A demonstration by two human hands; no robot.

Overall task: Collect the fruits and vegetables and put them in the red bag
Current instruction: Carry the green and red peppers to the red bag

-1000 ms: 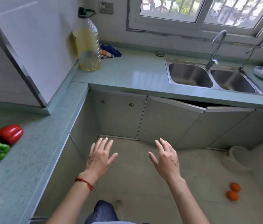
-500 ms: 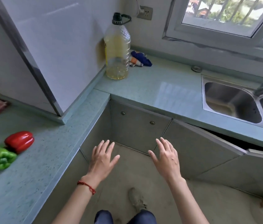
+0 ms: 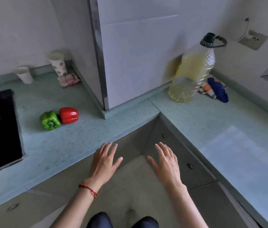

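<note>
A red bell pepper point(image 3: 68, 115) and a green bell pepper point(image 3: 50, 120) lie touching each other on the pale green counter point(image 3: 84, 134), left of the inner corner. My left hand point(image 3: 104, 162), with a red string at the wrist, hovers flat with spread fingers just in front of the counter's edge, below and right of the peppers. My right hand point(image 3: 167, 163) hovers beside it, also flat and empty, in front of the corner cabinet. No red bag is in view.
A black cooktop point(image 3: 0, 129) is set into the counter at far left. Two paper cups point(image 3: 58, 63) and a folded cloth point(image 3: 68, 80) stand at the back wall. A large oil bottle point(image 3: 191, 73) and a blue rag point(image 3: 217, 89) sit on the right counter.
The view has swung left: the sink and the oranges on the floor have left the frame, and the peppers and cooktop have come nearer. Both hands stay spread and empty.
</note>
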